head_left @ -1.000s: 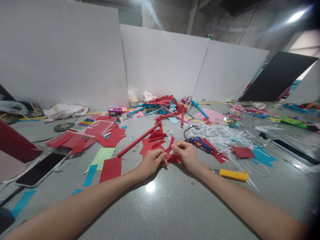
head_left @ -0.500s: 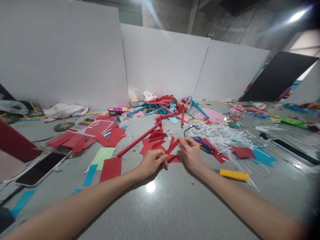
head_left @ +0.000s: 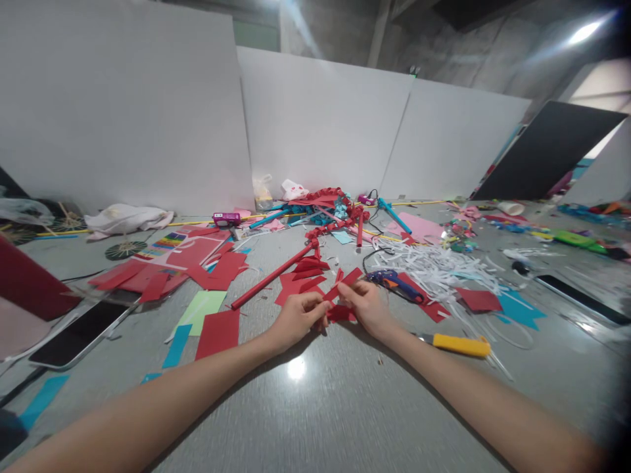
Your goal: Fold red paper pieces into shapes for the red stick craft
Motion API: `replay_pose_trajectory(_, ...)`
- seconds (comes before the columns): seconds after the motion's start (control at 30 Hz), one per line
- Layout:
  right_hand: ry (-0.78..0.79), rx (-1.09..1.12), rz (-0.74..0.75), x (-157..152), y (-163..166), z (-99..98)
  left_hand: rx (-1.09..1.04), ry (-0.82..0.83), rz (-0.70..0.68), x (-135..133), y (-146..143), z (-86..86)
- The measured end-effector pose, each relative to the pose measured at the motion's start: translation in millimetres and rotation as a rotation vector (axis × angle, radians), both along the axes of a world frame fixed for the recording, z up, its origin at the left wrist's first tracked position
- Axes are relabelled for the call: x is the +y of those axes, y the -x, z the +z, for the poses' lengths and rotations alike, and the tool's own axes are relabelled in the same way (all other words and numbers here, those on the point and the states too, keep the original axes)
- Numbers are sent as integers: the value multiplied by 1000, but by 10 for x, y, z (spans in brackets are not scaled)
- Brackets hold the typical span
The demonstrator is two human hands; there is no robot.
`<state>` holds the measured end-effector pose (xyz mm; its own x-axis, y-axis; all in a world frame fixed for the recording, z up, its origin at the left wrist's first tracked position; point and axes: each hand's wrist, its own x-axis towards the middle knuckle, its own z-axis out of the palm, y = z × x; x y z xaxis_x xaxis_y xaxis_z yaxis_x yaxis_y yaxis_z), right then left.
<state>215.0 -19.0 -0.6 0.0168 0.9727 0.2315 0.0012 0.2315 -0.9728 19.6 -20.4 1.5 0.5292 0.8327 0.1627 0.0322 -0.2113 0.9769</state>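
Note:
My left hand [head_left: 296, 318] and my right hand [head_left: 367, 307] meet over the grey table [head_left: 315, 407], both pinched on a folded strip of red paper [head_left: 340, 289]. The strip rises between the fingertips and a folded red part [head_left: 342, 313] lies under my right hand's fingers. Cut red paper pieces [head_left: 300, 279] lie just beyond the hands, beside a long red paper roll [head_left: 271, 276].
A blue glue gun [head_left: 394, 282] and shredded white paper [head_left: 434, 266] lie right of the hands, a yellow box cutter [head_left: 461, 344] nearer. Red sheets [head_left: 172, 263], a green sheet [head_left: 202, 305] and a phone [head_left: 79, 332] are at left. White boards wall the back.
My right hand drew the strip out to the right half a second ago, and has come back in to meet my left hand. The left hand has barely moved.

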Motion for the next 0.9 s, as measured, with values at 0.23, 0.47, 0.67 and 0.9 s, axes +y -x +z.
replay_pose_trajectory(0.23, -10, -298, 38, -75, 20, 90, 76, -21, 30, -39, 16, 87)
replay_pose_trajectory(0.47, -101, -319, -92, -79, 22, 77, 43, -27, -5, -21, 24, 31)
replay_pose_trajectory(0.67, -103, -92, -176, -39, -3, 20, 68, -80, 4, -16, 12, 43)
replay_pose_trajectory(0.9, -93, 33, -231, 57, -43, -62, 136, -139, 12, -29, 14, 36)
